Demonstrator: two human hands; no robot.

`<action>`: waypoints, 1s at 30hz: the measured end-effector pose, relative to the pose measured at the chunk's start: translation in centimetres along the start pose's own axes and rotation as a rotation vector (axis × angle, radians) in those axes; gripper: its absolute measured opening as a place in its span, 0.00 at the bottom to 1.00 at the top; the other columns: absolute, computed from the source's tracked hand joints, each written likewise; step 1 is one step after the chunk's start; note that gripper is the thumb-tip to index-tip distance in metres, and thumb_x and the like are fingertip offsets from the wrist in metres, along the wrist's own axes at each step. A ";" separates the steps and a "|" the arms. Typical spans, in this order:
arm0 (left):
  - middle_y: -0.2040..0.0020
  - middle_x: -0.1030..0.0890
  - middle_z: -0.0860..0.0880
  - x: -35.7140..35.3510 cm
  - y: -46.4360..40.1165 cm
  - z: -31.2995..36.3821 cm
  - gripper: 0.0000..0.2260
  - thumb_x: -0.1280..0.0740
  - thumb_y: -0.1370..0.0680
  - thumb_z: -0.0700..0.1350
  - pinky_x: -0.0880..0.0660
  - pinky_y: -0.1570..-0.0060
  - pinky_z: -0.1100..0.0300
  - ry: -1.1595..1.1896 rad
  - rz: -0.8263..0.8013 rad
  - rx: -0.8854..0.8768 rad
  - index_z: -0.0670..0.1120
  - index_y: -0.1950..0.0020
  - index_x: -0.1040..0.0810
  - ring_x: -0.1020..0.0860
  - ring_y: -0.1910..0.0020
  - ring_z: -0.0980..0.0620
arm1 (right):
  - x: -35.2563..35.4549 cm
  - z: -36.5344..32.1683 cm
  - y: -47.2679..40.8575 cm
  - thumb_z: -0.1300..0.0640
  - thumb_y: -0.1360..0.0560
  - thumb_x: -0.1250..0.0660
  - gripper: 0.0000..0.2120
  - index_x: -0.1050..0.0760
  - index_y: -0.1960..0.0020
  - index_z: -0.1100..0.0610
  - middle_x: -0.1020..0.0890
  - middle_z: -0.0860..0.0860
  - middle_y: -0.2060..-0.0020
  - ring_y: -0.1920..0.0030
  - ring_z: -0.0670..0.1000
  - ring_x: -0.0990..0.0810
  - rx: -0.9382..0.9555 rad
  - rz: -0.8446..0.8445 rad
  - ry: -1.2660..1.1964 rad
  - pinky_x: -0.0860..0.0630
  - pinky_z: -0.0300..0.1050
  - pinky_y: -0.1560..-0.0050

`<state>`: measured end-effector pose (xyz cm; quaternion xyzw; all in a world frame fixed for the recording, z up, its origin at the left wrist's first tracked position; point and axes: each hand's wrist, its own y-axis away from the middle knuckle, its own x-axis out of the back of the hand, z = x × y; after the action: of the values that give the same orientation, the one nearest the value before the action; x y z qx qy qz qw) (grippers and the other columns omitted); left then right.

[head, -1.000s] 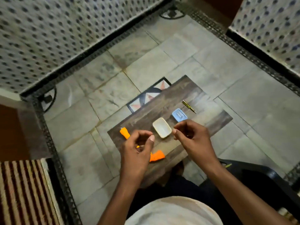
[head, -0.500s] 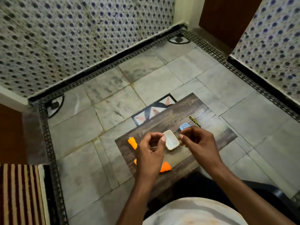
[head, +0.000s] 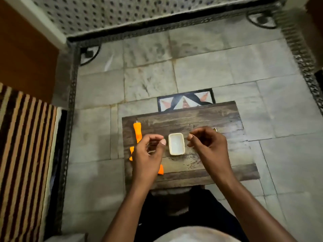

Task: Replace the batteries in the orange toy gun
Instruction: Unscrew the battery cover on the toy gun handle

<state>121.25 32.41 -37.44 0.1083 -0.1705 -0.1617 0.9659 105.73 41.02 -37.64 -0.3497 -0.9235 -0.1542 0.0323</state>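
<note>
The orange toy gun (head: 137,134) lies along the left edge of a small wooden board (head: 192,116), its rear part hidden under my left hand (head: 148,158). That hand hovers above the gun with loosely curled fingers, a gap between thumb and forefinger and nothing visible in it. My right hand (head: 209,149) hovers over the board's right side, fingers likewise curled, with nothing visible in it. A white rectangular dish (head: 176,145) sits empty between the two hands. The tip of a screwdriver (head: 215,129) shows just past my right knuckles.
The board rests low over a grey tiled floor (head: 192,70) with one patterned tile (head: 185,102) behind it. A striped rug (head: 26,154) lies at the left and a spotted tiled wall (head: 122,13) stands beyond. My legs are under the near edge.
The view has swung so the board now sits square to me. My hands have drifted slightly apart over it. The small blue dish is now hidden behind my right hand.
</note>
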 end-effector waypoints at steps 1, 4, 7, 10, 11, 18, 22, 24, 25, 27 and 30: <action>0.57 0.15 0.53 -1.3 -0.1 -0.6 0.04 0.27 0.21 0.39 0.18 0.49 0.44 0.015 0.037 0.042 0.48 0.52 0.17 0.16 0.54 0.50 | 0.8 0.7 -1.3 0.64 0.23 0.27 0.01 0.19 0.52 0.59 0.14 0.53 0.60 0.62 0.49 0.14 -0.010 -0.037 -0.001 0.18 0.47 0.60; 0.54 0.14 0.49 -4.9 -1.1 -3.6 0.05 0.27 0.22 0.39 0.19 0.46 0.39 0.047 0.100 0.094 0.49 0.51 0.16 0.16 0.51 0.46 | 2.1 4.0 -5.1 0.63 0.22 0.28 0.01 0.19 0.52 0.60 0.14 0.54 0.60 0.61 0.50 0.14 -0.023 -0.086 -0.006 0.19 0.41 0.60; 0.52 0.13 0.46 -7.7 -2.9 -7.3 0.04 0.26 0.22 0.39 0.18 0.48 0.43 0.074 0.106 0.083 0.47 0.49 0.16 0.15 0.50 0.44 | 1.9 8.7 -8.1 0.65 0.23 0.28 0.01 0.19 0.53 0.62 0.14 0.55 0.60 0.61 0.53 0.14 -0.040 -0.090 -0.031 0.18 0.41 0.58; 0.52 0.13 0.43 -10.8 -5.6 -12.5 0.05 0.27 0.22 0.39 0.18 0.54 0.54 0.145 0.106 0.084 0.48 0.49 0.17 0.15 0.51 0.41 | 0.3 15.0 -10.9 0.66 0.23 0.28 0.01 0.20 0.53 0.64 0.14 0.57 0.60 0.63 0.52 0.15 -0.071 -0.071 -0.048 0.17 0.44 0.57; 0.52 0.13 0.42 -11.5 -6.5 -14.0 0.06 0.27 0.22 0.38 0.19 0.56 0.57 0.166 0.114 0.083 0.48 0.49 0.17 0.15 0.51 0.41 | -0.2 16.8 -11.6 0.67 0.23 0.28 0.01 0.20 0.53 0.64 0.14 0.57 0.60 0.63 0.52 0.15 -0.077 -0.060 -0.055 0.17 0.44 0.57; 0.53 0.14 0.41 -16.0 -12.8 -25.3 0.04 0.27 0.22 0.40 0.19 0.55 0.50 0.194 0.159 -0.036 0.46 0.47 0.17 0.15 0.53 0.39 | -4.2 29.2 -16.3 0.64 0.23 0.27 0.01 0.18 0.52 0.60 0.14 0.54 0.60 0.58 0.55 0.14 0.002 0.051 -0.048 0.16 0.54 0.54; 0.51 0.14 0.43 -16.8 -14.3 -28.2 0.06 0.28 0.22 0.42 0.18 0.52 0.50 0.206 0.140 -0.151 0.46 0.46 0.17 0.15 0.51 0.42 | -5.0 32.1 -17.5 0.64 0.23 0.28 0.01 0.18 0.52 0.59 0.14 0.55 0.60 0.58 0.57 0.14 0.081 0.096 -0.078 0.16 0.52 0.55; 0.50 0.14 0.43 -17.1 -14.5 -29.1 0.06 0.28 0.22 0.42 0.18 0.50 0.49 0.224 0.134 -0.212 0.45 0.46 0.18 0.15 0.50 0.42 | -5.2 32.9 -17.7 0.63 0.23 0.28 0.01 0.18 0.52 0.58 0.14 0.55 0.60 0.59 0.56 0.14 0.126 0.110 -0.115 0.18 0.47 0.58; 0.50 0.14 0.43 -17.3 -14.5 -29.6 0.06 0.28 0.22 0.42 0.18 0.50 0.48 0.236 0.131 -0.240 0.45 0.46 0.18 0.15 0.50 0.42 | -5.2 33.2 -17.7 0.63 0.23 0.28 0.01 0.18 0.52 0.58 0.14 0.54 0.60 0.60 0.55 0.14 0.156 0.114 -0.120 0.18 0.46 0.59; 0.49 0.14 0.44 -17.6 -14.4 -30.3 0.06 0.28 0.22 0.42 0.18 0.49 0.48 0.255 0.129 -0.288 0.45 0.46 0.18 0.15 0.50 0.43 | -5.3 33.6 -17.5 0.62 0.23 0.27 0.01 0.18 0.53 0.57 0.14 0.54 0.60 0.59 0.55 0.14 0.210 0.120 -0.122 0.19 0.45 0.59; 0.50 0.14 0.45 -17.9 -14.2 -31.1 0.05 0.28 0.21 0.42 0.18 0.49 0.47 0.265 0.123 -0.352 0.47 0.47 0.18 0.15 0.50 0.44 | -5.4 34.4 -16.7 0.63 0.23 0.27 0.01 0.18 0.53 0.59 0.14 0.54 0.61 0.60 0.55 0.14 0.273 0.127 -0.152 0.19 0.46 0.59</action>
<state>112.73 30.34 -75.08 -0.0522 -0.0174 -0.1143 0.9919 100.50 36.37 -75.64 -0.4103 -0.9118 0.0020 0.0192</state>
